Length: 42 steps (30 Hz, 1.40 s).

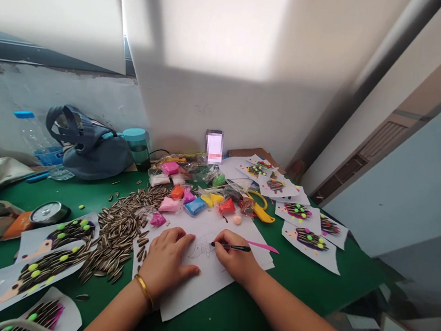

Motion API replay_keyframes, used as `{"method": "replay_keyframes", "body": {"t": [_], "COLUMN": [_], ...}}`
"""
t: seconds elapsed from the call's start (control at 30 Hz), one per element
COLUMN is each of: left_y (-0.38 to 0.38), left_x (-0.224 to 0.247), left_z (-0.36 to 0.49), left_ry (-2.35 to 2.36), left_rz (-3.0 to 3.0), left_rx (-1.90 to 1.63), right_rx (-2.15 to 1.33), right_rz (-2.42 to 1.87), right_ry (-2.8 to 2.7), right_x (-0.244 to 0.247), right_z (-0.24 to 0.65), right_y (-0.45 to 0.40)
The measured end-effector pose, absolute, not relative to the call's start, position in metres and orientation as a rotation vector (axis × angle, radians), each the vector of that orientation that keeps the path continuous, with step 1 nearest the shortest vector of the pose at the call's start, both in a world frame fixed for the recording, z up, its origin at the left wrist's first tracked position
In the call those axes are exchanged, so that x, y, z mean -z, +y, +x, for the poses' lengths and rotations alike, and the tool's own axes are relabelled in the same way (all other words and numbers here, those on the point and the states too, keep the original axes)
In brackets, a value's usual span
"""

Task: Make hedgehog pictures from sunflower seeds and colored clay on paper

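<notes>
My right hand (235, 255) is closed around a black pen (238, 248), its tip on a white sheet of paper (188, 300). Beneath the tip lies a faint outline drawing (200, 247), partly covered by my fingers. My left hand (168, 259) rests on the same sheet with its fingers spread; a gold bracelet (143, 291) circles that wrist. Just right of my right hand lies a pink plastic strip (263, 246). A pile of striped sunflower seeds (120, 234) sits left of the paper, with a few seeds on the sheet's left edge.
Bags of coloured clay (195, 206) lie behind the paper, beside yellow-handled scissors (263, 212). Hedgehog pictures made with seeds (309, 239) lie at right, others (44, 268) at left. A blue bag (97, 153), teal-lidded cup (135, 144) and propped phone (214, 148) stand along the back.
</notes>
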<state>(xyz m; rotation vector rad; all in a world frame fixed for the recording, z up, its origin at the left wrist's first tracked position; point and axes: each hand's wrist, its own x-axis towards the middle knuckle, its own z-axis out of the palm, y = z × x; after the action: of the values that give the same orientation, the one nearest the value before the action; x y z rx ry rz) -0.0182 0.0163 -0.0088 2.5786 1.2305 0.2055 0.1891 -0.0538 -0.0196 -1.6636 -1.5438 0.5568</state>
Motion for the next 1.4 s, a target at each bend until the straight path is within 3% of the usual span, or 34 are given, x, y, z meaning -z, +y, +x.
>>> {"method": "replay_keyframes", "body": {"t": [1.4], "left_y": [0.0173], "left_x": [0.0095], "left_z": [-0.0179], "left_ry": [1.228], "left_rz": [2.571], "left_rx": [-0.231], "right_rx": [-0.532], "right_rz": [-1.660], "right_ry": [-1.481], "right_x": [0.0202], "right_z": [0.1933], "right_y": [-0.0461]}}
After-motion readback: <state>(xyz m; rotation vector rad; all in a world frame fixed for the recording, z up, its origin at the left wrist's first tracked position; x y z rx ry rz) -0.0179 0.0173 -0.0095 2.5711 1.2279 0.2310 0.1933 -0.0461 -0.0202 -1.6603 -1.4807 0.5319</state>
